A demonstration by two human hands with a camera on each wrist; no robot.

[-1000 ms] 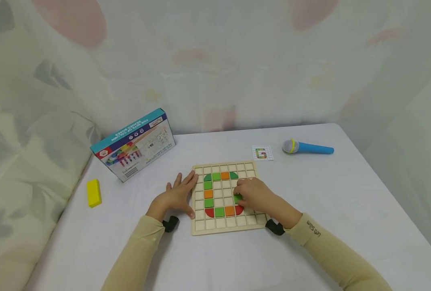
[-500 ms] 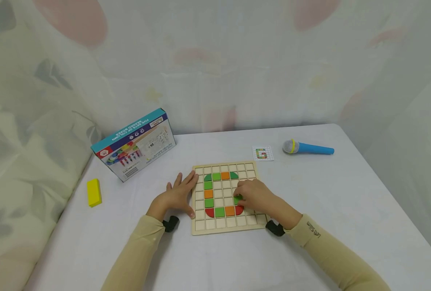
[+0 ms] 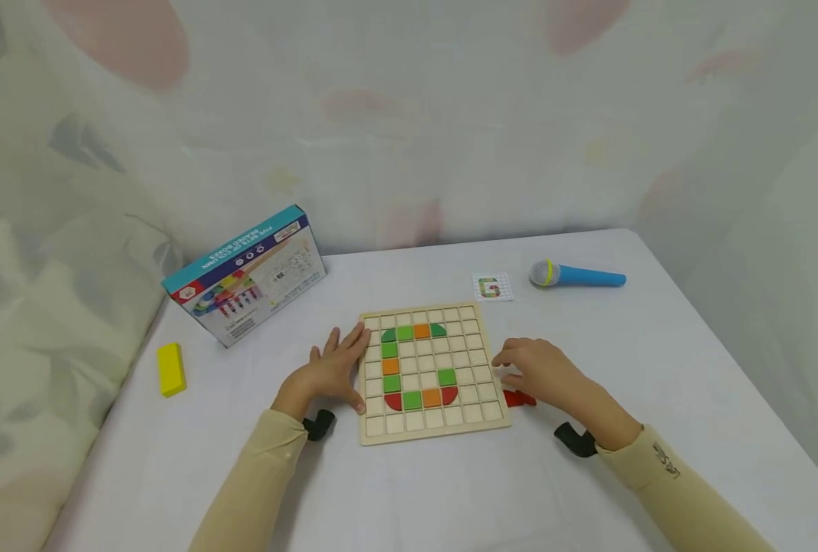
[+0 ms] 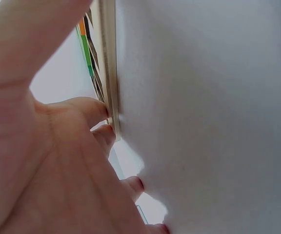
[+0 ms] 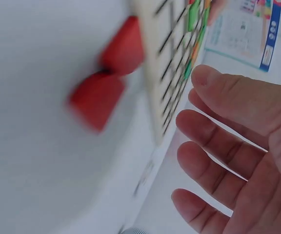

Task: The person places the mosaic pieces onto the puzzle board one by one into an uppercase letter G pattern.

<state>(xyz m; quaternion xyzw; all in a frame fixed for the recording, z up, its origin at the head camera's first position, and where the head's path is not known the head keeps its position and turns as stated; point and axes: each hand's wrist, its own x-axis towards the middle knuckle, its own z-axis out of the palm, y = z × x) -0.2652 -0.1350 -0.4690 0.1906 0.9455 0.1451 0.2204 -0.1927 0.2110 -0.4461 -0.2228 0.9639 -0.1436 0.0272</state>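
Note:
A wooden grid board (image 3: 381, 427) lies on the white table, with green, orange and red tiles set in a C-like shape. One green square tile (image 3: 446, 377) sits above the red corner tile (image 3: 449, 395) at the lower right of the shape. My left hand (image 3: 327, 376) has its fingers spread, fingertips and thumb at the board's left edge. Off the board's right side hovers my right hand (image 3: 543, 372), fingers loosely bent and holding nothing. Two red curved tiles (image 5: 97, 100) lie below it, beside the board, partly hidden in the head view.
Behind the board is a small card (image 3: 493, 287) printed with a coloured G. A blue toy microphone (image 3: 588, 276) lies at the back right. A printed box (image 3: 246, 276) stands at the back left, with a yellow block (image 3: 171, 369) in front of it.
My right hand has left the green tile, which stays in its cell, and moved right off the board, uncovering the red tiles. The left hand keeps its place at the board's edge.

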